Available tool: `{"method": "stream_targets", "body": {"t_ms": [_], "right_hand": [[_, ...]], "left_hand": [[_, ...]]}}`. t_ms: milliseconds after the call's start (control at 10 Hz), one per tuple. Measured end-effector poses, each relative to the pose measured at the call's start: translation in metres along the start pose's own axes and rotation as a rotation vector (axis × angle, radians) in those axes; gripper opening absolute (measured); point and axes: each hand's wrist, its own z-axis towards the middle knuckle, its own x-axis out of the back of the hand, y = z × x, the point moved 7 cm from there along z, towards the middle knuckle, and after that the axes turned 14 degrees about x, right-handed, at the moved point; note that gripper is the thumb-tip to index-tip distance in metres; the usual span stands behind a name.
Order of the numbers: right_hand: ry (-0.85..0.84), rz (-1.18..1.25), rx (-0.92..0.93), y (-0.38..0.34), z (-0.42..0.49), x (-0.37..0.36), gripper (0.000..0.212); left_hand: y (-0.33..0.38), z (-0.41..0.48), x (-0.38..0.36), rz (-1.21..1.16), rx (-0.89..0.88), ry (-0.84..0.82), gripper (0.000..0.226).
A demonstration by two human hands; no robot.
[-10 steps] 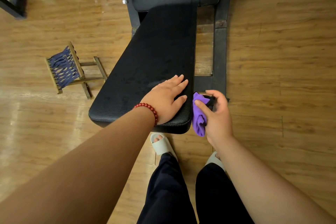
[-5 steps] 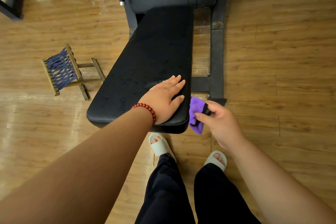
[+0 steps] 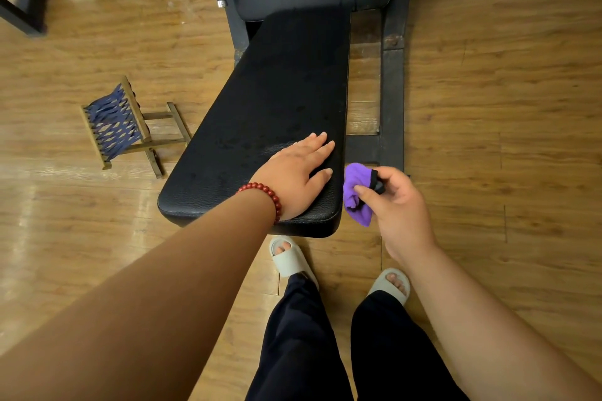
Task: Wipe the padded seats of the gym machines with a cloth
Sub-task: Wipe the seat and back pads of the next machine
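Cloth (image 3: 356, 192) pinched in right hand (image 3: 399, 205) fingers; left hand (image 3: 298, 174) flat on seat (image 3: 260, 114).

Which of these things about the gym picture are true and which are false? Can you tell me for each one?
1. The left hand lies flat on the black padded seat. True.
2. The purple cloth is spread out on top of the seat. False: it is bunched up in the right hand, beside the seat's right edge.
3. A red bead bracelet is on the left wrist. True.
4. The small folding stool stands to the right of the seat. False: it stands on the wooden floor to the seat's left.
5. The person is barefoot. False: they wear pale slippers.
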Motion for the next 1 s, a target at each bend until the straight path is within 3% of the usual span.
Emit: {"method": "stream_targets", "body": {"t_ms": [100,300,800,1000], "right_hand": [[-0.059,-0.263,0.111,-0.007,0.006,0.001,0.039],[-0.102,0.116,-0.124,0.006,-0.011,-0.012,0.036],[0.180,-0.125,-0.047,-0.001,-0.022,-0.018,0.033],[0.176,-0.163,-0.036,-0.005,-0.043,-0.015,0.037]], "left_hand": [[0.000,0.000,0.000,-0.001,0.000,-0.001,0.054],[0.001,0.000,0.000,0.004,-0.004,0.017,0.054],[0.000,0.000,-0.001,0.000,0.012,0.025,0.054],[0.000,0.000,0.000,-0.004,0.009,0.022,0.054]]}}
